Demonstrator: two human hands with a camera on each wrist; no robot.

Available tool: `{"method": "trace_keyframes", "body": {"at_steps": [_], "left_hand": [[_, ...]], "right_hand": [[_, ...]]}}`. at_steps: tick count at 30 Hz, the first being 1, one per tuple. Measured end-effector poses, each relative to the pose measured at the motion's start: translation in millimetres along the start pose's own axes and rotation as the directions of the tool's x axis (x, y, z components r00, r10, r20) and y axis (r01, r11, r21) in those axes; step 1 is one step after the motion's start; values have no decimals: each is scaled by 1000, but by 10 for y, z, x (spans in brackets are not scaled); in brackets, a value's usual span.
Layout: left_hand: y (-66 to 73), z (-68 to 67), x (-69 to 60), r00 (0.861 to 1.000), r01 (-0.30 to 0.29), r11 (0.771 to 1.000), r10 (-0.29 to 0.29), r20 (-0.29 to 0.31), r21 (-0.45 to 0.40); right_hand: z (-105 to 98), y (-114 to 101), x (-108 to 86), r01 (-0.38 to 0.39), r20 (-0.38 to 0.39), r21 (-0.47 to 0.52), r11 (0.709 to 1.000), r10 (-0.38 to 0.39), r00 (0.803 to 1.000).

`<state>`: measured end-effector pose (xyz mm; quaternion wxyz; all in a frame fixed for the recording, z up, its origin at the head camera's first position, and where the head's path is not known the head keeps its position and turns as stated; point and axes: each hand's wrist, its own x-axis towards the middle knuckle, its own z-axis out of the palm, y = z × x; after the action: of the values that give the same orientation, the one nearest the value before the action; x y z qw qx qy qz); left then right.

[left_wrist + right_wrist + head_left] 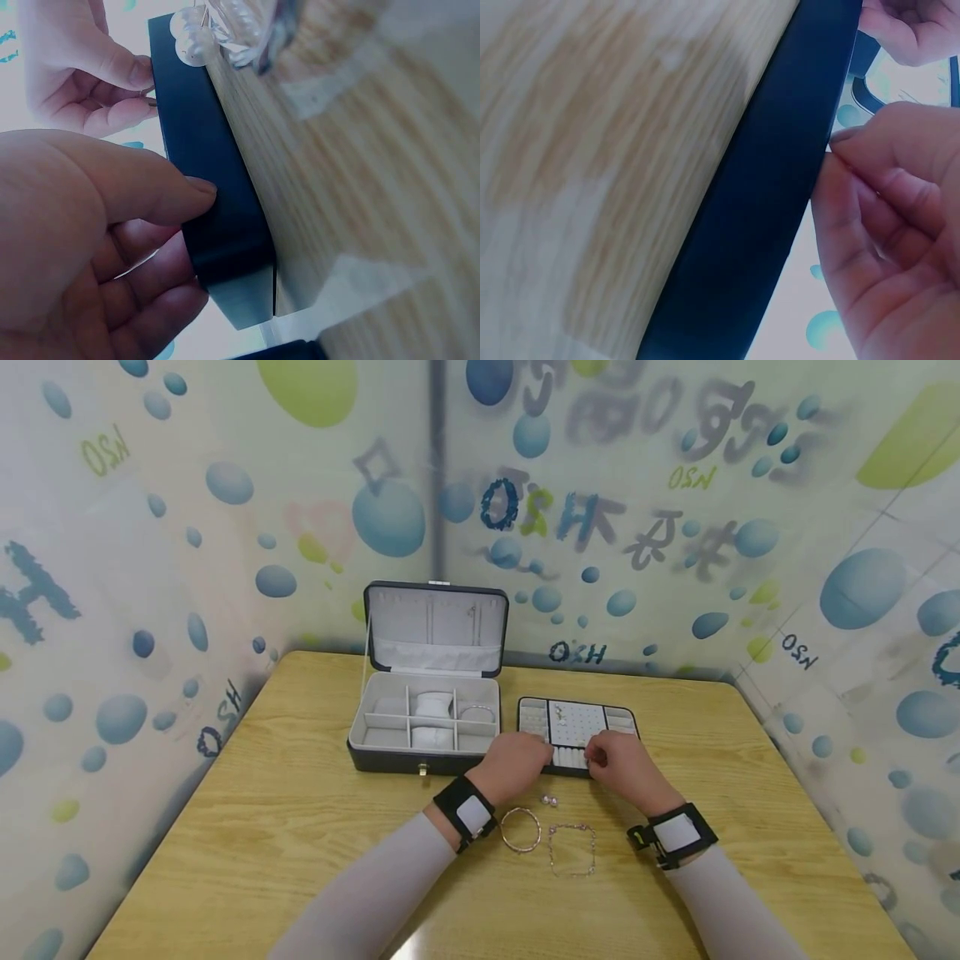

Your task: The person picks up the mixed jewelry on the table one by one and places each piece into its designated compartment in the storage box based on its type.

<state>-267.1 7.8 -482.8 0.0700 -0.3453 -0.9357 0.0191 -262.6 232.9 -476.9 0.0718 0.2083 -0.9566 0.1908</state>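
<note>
A person in pale sleeves (pixel 375 883) works at a wood-grained table (pixel 247 835) set in a corner of pale walls (pixel 247 435), the panels dotted with blue and green ovals and lettered "HSO", with blurred grey characters across the upper right of the frame and a dark vertical seam (pixel 438 468) at upper centre. The table's yellowish top fills the lower half of the picture, its far edge close to the back wall, a patch of glare (pixel 407 947) at bottom centre. The dark-sided jewellery tray (pixel 576 727) lies flat just right of centre — the left hand (pixel 513 764) grips its near left corner, thumb on the front side and fingers behind, while the right hand (pixel 624 766) pinches thumb and forefinger together at the near edge on a small thin item (pixel 153 101), too slight to identify. Left of the tray stands a dark jewellery box (pixel 386 762), lid (pixel 438 618) raised, white cushions (pixel 432 706) in its middle compartments and a bangle in the rear right one. On the table at lower centre lie pearl earrings (pixel 550 801), a round bracelet (pixel 539 832) and a fine chain (pixel 572 827) — all near the black-strapped wrists.
</note>
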Motion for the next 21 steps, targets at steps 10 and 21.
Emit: {"method": "trace_keyframes", "body": {"at_steps": [10, 21], "left_hand": [[0, 27, 10, 1000, 1, 1000, -1, -5, 1], [-11, 63, 25, 1000, -2, 1000, 2, -14, 13]], "right_hand": [[38, 5, 3, -23, 20, -17, 1000, 24, 1000], [34, -25, 17, -42, 37, -36, 998, 43, 998]]}}
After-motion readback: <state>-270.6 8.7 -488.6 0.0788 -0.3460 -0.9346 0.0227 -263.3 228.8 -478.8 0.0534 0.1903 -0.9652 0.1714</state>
